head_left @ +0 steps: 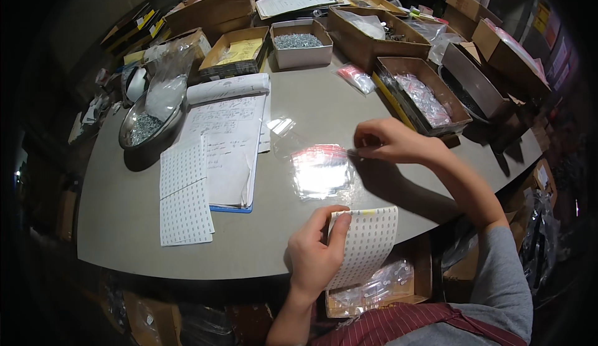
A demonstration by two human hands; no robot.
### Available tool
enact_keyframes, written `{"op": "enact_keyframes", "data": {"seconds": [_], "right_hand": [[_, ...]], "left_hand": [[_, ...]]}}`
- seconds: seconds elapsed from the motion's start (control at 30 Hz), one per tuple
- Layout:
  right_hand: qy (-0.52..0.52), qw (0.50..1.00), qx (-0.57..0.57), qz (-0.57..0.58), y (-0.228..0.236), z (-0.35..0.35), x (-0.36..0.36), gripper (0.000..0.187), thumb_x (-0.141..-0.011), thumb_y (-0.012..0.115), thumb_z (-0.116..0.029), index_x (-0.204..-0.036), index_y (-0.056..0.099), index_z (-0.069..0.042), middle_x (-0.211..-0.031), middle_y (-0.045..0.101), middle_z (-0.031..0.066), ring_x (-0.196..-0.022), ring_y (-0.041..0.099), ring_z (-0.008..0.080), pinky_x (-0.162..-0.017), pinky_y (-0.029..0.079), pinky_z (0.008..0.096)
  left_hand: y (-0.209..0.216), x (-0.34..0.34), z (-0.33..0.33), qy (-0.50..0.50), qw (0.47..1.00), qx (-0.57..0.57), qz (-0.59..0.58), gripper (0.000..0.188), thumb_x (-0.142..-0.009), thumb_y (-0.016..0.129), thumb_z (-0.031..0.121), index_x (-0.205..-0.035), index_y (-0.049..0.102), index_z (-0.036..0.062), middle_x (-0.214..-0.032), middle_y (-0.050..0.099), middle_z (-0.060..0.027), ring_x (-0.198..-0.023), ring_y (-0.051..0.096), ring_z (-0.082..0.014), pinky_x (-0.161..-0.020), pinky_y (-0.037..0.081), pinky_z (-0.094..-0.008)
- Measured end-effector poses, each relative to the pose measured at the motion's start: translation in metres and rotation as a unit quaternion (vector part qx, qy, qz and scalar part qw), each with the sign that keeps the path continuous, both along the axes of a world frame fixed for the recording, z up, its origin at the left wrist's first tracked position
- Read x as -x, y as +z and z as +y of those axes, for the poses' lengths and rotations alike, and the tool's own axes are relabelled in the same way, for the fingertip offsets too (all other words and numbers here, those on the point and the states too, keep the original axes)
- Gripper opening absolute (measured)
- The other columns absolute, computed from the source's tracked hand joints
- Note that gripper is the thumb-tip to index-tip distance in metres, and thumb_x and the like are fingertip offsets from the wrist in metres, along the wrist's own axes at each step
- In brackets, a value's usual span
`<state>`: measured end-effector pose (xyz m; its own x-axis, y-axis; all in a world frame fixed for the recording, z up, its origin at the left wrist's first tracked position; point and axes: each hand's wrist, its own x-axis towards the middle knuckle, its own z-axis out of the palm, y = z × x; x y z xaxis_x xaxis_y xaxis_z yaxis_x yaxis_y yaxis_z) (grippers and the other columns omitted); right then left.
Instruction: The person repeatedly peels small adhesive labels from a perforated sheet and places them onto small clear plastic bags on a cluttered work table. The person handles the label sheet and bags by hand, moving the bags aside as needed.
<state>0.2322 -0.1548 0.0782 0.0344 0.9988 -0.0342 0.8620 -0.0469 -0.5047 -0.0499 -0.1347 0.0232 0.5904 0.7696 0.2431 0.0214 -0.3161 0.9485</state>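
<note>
My left hand (316, 249) grips a white sheet of small printed stickers (367, 240) by its upper edge, thumb on top. The sheet curves down past the table's front edge. A stack of clear plastic zip bags (321, 174) with red strips lies on the table just beyond it, shining with glare. At the stack's upper right corner is my right hand (389, 140), its fingers curled into a pinch. Whatever sits between those fingertips is too small or hidden to make out.
Left lie more sticker sheets (185, 199), a clipboard with papers (230, 159) and a metal bowl of small metal parts (149, 124). Cardboard boxes (380, 40) line the back; a box of filled bags (427, 100) stands right. Below the edge, another box (420, 274) holds bags.
</note>
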Motion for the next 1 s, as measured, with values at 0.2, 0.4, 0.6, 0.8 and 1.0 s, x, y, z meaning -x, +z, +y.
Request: {"op": "enact_keyframes", "data": {"seconds": [0.2, 0.4, 0.6, 0.8, 1.0], "right_hand": [[0.032, 0.994, -0.101, 0.001, -0.03, 0.009, 0.043, 0.017, -0.086, 0.069, -0.005, -0.1, 0.06, 0.0, -0.093, 0.068, 0.0175, -0.085, 0.068, 0.035, -0.074, 0.055, 0.0416], [-0.048, 0.989, -0.087, -0.106, -0.032, 0.002, 0.021, 0.015, -0.086, 0.068, -0.005, -0.097, 0.059, 0.0, -0.095, 0.066, 0.0208, -0.09, 0.064, 0.0431, -0.077, 0.052, 0.048], [-0.135, 0.988, 0.072, -0.004, -0.011, -0.014, -0.041, 0.049, -0.078, 0.088, -0.031, -0.106, 0.063, 0.001, -0.096, 0.068, 0.0159, -0.089, 0.067, 0.0287, -0.078, 0.052, 0.0385], [-0.056, 0.985, -0.161, 0.006, -0.011, -0.043, 0.008, 0.022, -0.083, 0.071, -0.011, -0.101, 0.064, 0.0, -0.097, 0.067, 0.0178, -0.09, 0.068, 0.0341, -0.078, 0.054, 0.0413], [0.093, 0.989, -0.111, 0.039, -0.018, -0.072, 0.075, 0.055, -0.071, 0.08, -0.009, -0.122, 0.061, -0.004, -0.119, 0.062, 0.0199, -0.112, 0.061, 0.0401, -0.096, 0.051, 0.0478]], "left_hand": [[-0.005, 0.001, 0.001, -0.007, 0.999, 0.035, -0.015, 0.019, -0.098, 0.07, 0.016, -0.11, 0.074, 0.0023, -0.076, 0.07, -0.0082, -0.06, 0.06, -0.0107, -0.055, 0.046, -0.0277], [-0.007, 0.004, 0.001, 0.006, 0.999, 0.033, 0.011, 0.021, -0.101, 0.064, 0.017, -0.115, 0.074, 0.0052, -0.081, 0.074, -0.0109, -0.069, 0.069, -0.0147, -0.065, 0.052, -0.029], [-0.005, 0.002, 0.0, 0.007, 0.999, 0.049, 0.006, 0.022, -0.102, 0.064, 0.018, -0.116, 0.074, 0.0047, -0.085, 0.077, -0.013, -0.076, 0.074, -0.0178, -0.068, 0.055, -0.0306], [0.003, 0.0, -0.004, 0.021, 0.997, 0.074, 0.013, 0.019, -0.099, 0.067, 0.012, -0.102, 0.071, -0.006, -0.079, 0.073, -0.0056, -0.07, 0.062, -0.0065, -0.062, 0.049, -0.0242], [-0.003, 0.003, -0.003, 0.031, 0.997, 0.055, 0.039, 0.016, -0.099, 0.069, 0.015, -0.1, 0.069, -0.0006, -0.079, 0.074, -0.0092, -0.07, 0.069, -0.0125, -0.063, 0.052, -0.0284]]}}
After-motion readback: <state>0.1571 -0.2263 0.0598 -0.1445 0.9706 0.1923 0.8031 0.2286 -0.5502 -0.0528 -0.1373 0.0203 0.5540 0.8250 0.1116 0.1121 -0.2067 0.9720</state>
